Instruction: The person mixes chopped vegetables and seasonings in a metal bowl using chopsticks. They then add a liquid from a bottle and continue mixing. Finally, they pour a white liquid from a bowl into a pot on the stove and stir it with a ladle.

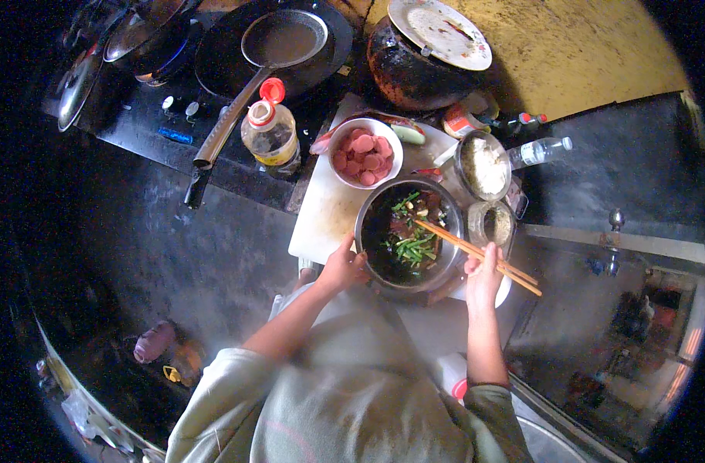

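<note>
My left hand [345,267] grips the near-left rim of a metal bowl [361,234]. Inside the bowl lie chopped green vegetable pieces [415,247] and brown chunks in dark liquid. Wooden chopsticks [491,260] are held in my right hand [483,273], their tips among the food. The bowl rests at the front of a white cutting board [317,223]. Just behind it stands a white bowl of pink sliced sausage [364,155]. A metal bowl with white contents [486,165] and a glass jar [491,223] stand to the right.
A strainer [284,39] lies over a black wok [213,63] on the stove; its handle juts toward me. An uncapped oil bottle [270,136] stands beside it. Behind the board, a plate [445,35] tops a dark pot [396,75]. A clear plastic bottle [540,151] lies at right.
</note>
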The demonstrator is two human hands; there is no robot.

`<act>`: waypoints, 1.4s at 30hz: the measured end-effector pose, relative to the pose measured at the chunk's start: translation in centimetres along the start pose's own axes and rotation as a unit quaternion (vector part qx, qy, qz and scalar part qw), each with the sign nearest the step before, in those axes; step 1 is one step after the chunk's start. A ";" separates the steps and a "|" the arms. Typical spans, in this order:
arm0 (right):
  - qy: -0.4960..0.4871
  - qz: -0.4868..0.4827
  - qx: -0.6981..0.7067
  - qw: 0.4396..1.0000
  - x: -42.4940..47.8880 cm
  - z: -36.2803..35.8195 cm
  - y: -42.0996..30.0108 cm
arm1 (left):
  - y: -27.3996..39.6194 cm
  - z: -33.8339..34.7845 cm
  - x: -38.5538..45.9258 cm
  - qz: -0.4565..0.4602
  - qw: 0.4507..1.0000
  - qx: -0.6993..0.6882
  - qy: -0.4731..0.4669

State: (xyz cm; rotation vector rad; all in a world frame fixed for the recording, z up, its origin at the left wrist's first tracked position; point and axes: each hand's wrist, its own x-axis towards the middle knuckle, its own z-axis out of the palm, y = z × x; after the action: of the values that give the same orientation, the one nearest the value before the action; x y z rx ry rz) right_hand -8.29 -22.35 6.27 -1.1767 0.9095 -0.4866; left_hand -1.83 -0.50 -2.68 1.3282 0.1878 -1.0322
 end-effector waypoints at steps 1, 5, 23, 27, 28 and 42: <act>0.029 0.014 0.046 0.998 -0.2 0.1 -0.5 | 0.2 0.1 -0.2 0.004 1.000 -0.002 0.011; 0.023 0.016 0.116 0.993 -0.1 -1.6 -1.1 | -0.2 -0.1 0.1 0.011 1.000 0.011 0.001; -0.240 -0.065 0.401 0.882 -12.1 -4.0 -15.0 | 0.7 -0.5 -0.6 -0.026 0.999 -0.009 -0.019; -0.307 0.050 0.427 0.849 -11.9 -4.4 -15.1 | -0.1 -0.7 -0.1 -0.020 0.999 0.003 -0.031; -0.297 0.070 0.432 0.849 -11.9 -4.0 -14.7 | -0.8 -1.1 0.3 -0.022 0.999 0.015 -0.031; -0.403 0.366 0.452 0.707 -12.8 2.1 -10.3 | 0.6 -0.6 -0.4 -0.056 0.998 0.021 -0.037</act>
State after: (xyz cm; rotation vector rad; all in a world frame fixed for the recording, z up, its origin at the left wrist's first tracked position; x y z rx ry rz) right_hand -12.58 -15.08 20.55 0.0154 0.1980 0.2673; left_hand -1.33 0.13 -2.17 1.3268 0.1861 -1.1834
